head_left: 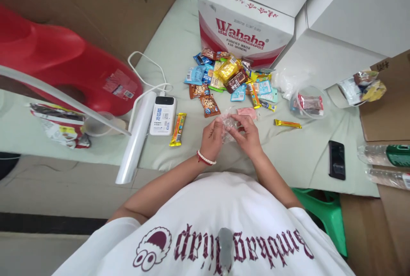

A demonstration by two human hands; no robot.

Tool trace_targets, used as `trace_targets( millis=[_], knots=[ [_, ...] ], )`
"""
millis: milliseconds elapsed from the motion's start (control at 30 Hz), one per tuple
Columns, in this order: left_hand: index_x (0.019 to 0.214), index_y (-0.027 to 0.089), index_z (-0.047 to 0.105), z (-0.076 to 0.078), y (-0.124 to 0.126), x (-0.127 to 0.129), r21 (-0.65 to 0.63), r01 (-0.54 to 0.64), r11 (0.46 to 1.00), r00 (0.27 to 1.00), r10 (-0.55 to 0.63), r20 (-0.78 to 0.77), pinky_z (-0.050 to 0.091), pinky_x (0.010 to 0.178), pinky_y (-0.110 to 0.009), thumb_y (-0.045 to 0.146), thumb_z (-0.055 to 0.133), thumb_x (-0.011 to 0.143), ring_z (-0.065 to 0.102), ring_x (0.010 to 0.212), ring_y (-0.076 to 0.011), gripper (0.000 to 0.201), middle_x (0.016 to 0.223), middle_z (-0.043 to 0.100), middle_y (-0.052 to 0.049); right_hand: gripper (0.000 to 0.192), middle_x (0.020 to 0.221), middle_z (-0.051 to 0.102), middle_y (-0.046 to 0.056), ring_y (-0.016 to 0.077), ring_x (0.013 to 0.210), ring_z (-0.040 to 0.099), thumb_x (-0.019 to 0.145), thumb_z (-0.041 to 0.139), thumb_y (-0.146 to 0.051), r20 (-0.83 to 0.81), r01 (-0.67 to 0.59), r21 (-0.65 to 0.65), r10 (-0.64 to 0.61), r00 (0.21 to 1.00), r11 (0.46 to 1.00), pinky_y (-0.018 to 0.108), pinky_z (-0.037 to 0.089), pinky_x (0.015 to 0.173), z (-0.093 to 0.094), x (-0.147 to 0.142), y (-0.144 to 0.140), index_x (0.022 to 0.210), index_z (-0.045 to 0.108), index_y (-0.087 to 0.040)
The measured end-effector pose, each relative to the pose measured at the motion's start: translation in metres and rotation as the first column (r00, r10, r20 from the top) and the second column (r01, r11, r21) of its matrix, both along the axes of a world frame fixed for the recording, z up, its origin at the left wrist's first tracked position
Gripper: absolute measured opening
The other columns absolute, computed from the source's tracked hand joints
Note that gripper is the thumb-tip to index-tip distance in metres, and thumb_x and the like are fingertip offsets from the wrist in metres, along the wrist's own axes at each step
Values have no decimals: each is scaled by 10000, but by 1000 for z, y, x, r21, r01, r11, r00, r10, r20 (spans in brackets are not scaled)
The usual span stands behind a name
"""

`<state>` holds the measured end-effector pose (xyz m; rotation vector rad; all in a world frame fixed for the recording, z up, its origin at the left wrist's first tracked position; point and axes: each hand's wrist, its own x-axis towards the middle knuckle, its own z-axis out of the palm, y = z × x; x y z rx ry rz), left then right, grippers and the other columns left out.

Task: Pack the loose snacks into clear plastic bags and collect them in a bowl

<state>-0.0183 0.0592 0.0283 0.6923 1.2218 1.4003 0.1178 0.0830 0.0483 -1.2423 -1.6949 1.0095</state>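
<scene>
My left hand [212, 138] and my right hand [248, 136] meet above the pale cloth, both gripping a small clear plastic bag [229, 123] between their fingers. A bead bracelet circles my left wrist. Just beyond the hands lies a pink packet [247, 112]. A heap of small snack packets [229, 79] in blue, yellow, brown and orange is spread farther back. A yellow-orange bar [178, 129] lies to the left of my hands, and another yellow bar [287, 123] to the right.
A Wahaha carton [243, 24] stands behind the heap. A white power bank [163, 115] with a cable and a roll of clear film [136, 137] lie at the left. A black phone [337, 159] and a clear container [308, 103] sit at the right.
</scene>
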Motion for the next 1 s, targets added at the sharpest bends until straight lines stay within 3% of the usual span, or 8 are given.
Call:
trace_targets(
  millis=[100,267,400,467,600,733,833,1000],
  knots=[
    [944,166,733,2,-4,-5,-1,-14,1000,999,14,42,290,442,-249,791,577,868,347,474,-96,649,535,409,58,272,920,650,42,181,837,577,907,707,-516,-43,-26,-45,24,999,999,314,497,742,-20,-1,12,934,751,-250],
    [1185,132,722,4,1,-26,-124,64,990,990,-48,132,183,408,-236,837,545,847,206,420,-74,801,517,290,99,220,904,639,15,176,881,585,877,749,-460,-163,-38,-139,15,986,990,315,474,830,-16,19,12,863,716,-244],
    [1047,144,747,2,7,-46,-117,353,928,930,-362,-66,222,468,-215,679,828,680,287,480,-65,653,551,393,84,203,956,646,18,179,927,586,861,771,-428,-228,-32,-203,-16,973,979,305,475,836,-8,43,13,864,699,-238],
    [962,153,745,2,11,-55,-144,420,896,875,-442,-199,269,513,-206,529,909,598,369,539,-75,548,601,478,69,201,931,628,7,158,851,560,873,761,-422,-246,24,-214,-77,966,977,287,471,785,-3,55,13,871,685,-236],
    [916,161,703,8,15,-61,-175,416,893,863,-448,-235,276,499,-208,494,831,680,358,523,-73,428,620,482,70,180,925,617,7,145,807,539,916,722,-415,-163,35,-149,-60,985,988,266,454,717,9,56,4,896,695,-238],
    [888,155,712,14,12,-49,-146,447,882,860,-469,-200,248,455,-220,669,655,834,289,458,-81,521,520,337,81,215,931,656,25,155,804,556,875,760,-438,-49,-20,-141,13,999,990,270,453,687,7,24,-6,964,748,-242],
    [841,148,725,13,9,-44,-121,409,904,875,-427,-227,221,448,-231,779,547,866,280,446,-91,656,484,302,72,211,810,636,6,139,709,516,871,752,-442,-82,22,-149,-35,996,989,280,434,676,1,8,-4,869,751,-230],
    [813,159,703,8,12,-57,-149,336,930,910,-361,-203,206,459,-247,798,527,865,263,443,-92,665,483,284,78,231,787,624,-14,136,714,499,858,767,-454,-165,91,-186,-122,979,978,273,425,695,0,23,8,835,723,-228]
  ],
)
